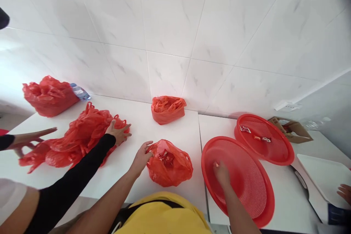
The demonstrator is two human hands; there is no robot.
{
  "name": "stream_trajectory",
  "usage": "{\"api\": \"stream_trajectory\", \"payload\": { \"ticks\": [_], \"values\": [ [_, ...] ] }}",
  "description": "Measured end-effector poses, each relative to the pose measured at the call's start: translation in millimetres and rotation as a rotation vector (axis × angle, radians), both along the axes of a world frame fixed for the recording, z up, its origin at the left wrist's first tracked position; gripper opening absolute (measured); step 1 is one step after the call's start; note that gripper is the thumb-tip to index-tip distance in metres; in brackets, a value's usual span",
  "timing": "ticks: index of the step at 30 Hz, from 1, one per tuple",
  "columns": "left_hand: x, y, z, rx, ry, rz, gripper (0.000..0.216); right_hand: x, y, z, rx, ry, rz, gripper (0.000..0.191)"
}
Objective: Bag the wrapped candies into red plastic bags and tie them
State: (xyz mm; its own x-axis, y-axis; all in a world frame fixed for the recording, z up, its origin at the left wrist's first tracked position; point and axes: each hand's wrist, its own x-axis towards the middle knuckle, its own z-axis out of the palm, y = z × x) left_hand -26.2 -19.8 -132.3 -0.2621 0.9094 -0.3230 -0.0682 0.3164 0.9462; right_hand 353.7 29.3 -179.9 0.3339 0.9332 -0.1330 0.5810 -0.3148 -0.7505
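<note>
My left hand [142, 158] grips the left edge of a filled red plastic bag [170, 164] lying on the white table [131, 161]; small red packets show through the bag. My right hand [221, 173] reaches into the nearer red mesh basket [246, 190], fingers curled around a small item I cannot name. Behind it, a second red basket [274, 146] holds a few red packets [253, 134].
A co-worker's black-sleeved hand [118, 131] presses on a pile of empty red bags [79, 137], and their other hand [30, 138] reaches in at the far left. More red bags [167, 109] [48, 95] stand by the tiled wall. A cardboard box [292, 129] and white tray [326, 177] sit right.
</note>
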Motion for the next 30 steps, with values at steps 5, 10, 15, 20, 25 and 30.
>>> {"api": "stream_trajectory", "payload": {
  "ticks": [5,10,15,20,25,30],
  "values": [
    [-6,-1,-1.3,-0.008,-0.004,-0.016,0.057,-46,3,51.5,0.040,0.099,0.014,0.028],
    [-7,0,2.0,0.007,0.000,-0.005,0.057,-120,-20,84.7,0.071,0.337,0.352,0.036],
    [-8,-3,10.6,-0.004,-0.012,-0.005,0.058,-141,-24,67.4,0.015,0.157,0.549,0.060],
    [-10,-7,14.6,0.013,-0.022,-0.016,0.056,-131,-27,36.0,-0.141,0.063,0.465,0.071],
    [-11,-3,24.7,-0.020,-0.016,-0.003,0.057,-130,-38,9.0,-0.337,0.195,0.362,0.066],
    [-13,3,63.0,0.012,0.089,0.020,0.050,-125,-27,43.4,-0.208,0.400,0.375,0.021]
  ]
}}
